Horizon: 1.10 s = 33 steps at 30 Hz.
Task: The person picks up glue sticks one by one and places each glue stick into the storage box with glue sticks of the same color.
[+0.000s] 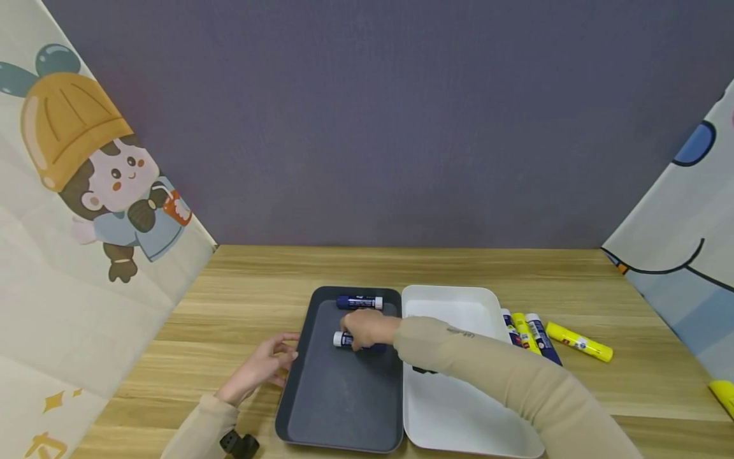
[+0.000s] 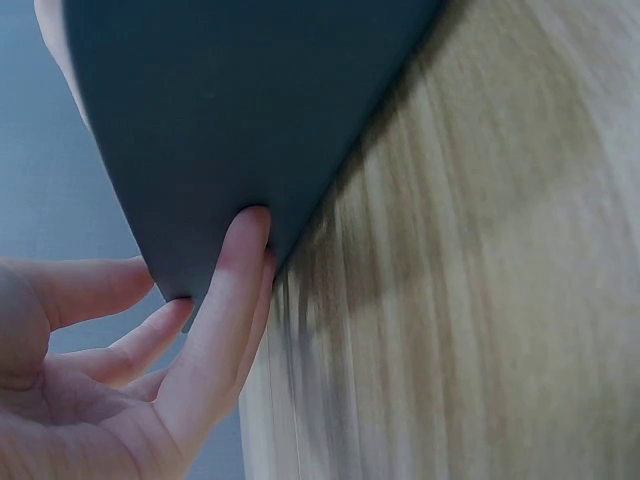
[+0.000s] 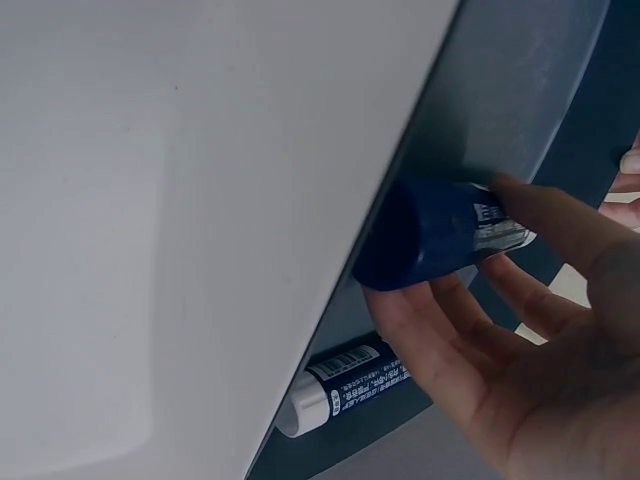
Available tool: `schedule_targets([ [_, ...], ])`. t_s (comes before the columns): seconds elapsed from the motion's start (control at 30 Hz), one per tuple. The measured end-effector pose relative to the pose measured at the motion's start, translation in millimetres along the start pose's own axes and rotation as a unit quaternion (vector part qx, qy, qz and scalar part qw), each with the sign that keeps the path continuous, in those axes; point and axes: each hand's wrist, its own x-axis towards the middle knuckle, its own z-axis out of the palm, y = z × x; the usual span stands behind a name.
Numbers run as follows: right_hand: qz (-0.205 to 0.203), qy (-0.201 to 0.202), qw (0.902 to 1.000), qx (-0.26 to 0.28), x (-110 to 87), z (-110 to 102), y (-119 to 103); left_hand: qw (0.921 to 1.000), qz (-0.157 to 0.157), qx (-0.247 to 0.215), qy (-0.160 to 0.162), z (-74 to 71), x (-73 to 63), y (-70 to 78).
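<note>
My right hand (image 1: 369, 328) pinches a dark blue glue stick (image 3: 440, 235) between thumb and fingers, over the dark grey tray (image 1: 344, 408). The stick lies sideways, its white end (image 1: 338, 339) pointing left and its blue end towards the white tray. Behind that hand, a second blue glue stick (image 1: 352, 302) lies along the tray's far side, white end to the right. My left hand (image 1: 265, 363) touches the grey tray's left side. In the left wrist view, its fairly straight fingers (image 2: 225, 280) rest against the outer wall and rim.
A white tray (image 1: 453, 421) stands against the grey one, under my right forearm. Right of it lie blue glue sticks (image 1: 541, 338) and yellow ones (image 1: 579, 342). Another yellow object (image 1: 724, 396) shows at the right edge. A dark grey panel (image 1: 401, 127) backs the wooden table (image 1: 229, 299).
</note>
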Motion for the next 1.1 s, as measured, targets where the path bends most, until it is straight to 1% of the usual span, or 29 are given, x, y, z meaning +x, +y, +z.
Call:
schedule_targets([
  [0.13, -0.002, -0.005, 1.0, -0.004, 0.3, 1, -1, 1.0, 0.0, 0.0, 0.0, 0.1, -0.1, 0.2],
  [0.3, -0.003, 0.0, 0.9999, -0.01, 1.3, 4, -1, 1.0, 0.0, -0.001, -0.006, -0.3, -1.2, 0.9],
  [0.57, 0.003, 0.009, 0.9999, -0.003, -0.7, 1, -1, 0.9999, 0.0, -0.009, -0.014, -1.1, -2.2, 1.7],
  [0.7, 0.004, 0.015, 0.9999, -0.004, -3.1, -2, 0, 0.9999, -0.002, -0.006, -0.013, -1.3, -2.4, 2.4],
  [0.87, 0.0, 0.016, 0.9999, 0.003, -11.5, -9, 2, 1.0, -0.005, -0.002, -0.006, -0.8, -3.0, 3.6],
  [0.97, -0.004, 0.019, 0.9998, 0.01, -19.5, -14, 4, 1.0, -0.003, -0.002, -0.009, -0.6, -3.1, 3.8],
  [1.1, -0.019, 0.032, 0.9992, 0.013, -30.5, -20, 7, 0.9999, 0.002, -0.002, -0.012, -0.8, -2.5, 3.8],
])
